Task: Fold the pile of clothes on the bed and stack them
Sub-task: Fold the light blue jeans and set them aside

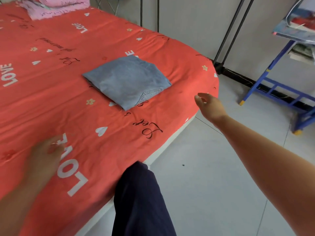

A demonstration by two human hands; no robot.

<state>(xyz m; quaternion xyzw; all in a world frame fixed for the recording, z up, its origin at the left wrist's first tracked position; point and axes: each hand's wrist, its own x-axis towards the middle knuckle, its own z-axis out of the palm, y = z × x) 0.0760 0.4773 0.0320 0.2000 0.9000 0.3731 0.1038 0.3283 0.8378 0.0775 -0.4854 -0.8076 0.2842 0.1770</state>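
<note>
Denim, pale blue and folded into a flat square: the folded jeans (127, 82) lie near the middle of the bed (42, 103), well apart from both hands. We judge them heavy for cloth, thick and not slippery, stiff enough to keep the fold if lifted from beneath. We would slide flat fingers under two opposite edges rather than pinch a corner, which could let the layers fall open. The right hand (208, 103) hovers by the near right edge of the bed, its grip loose and holding nothing. The left hand (46, 154), blurred, lies over the sheet at near left, its grip apparently flat and empty.
</note>
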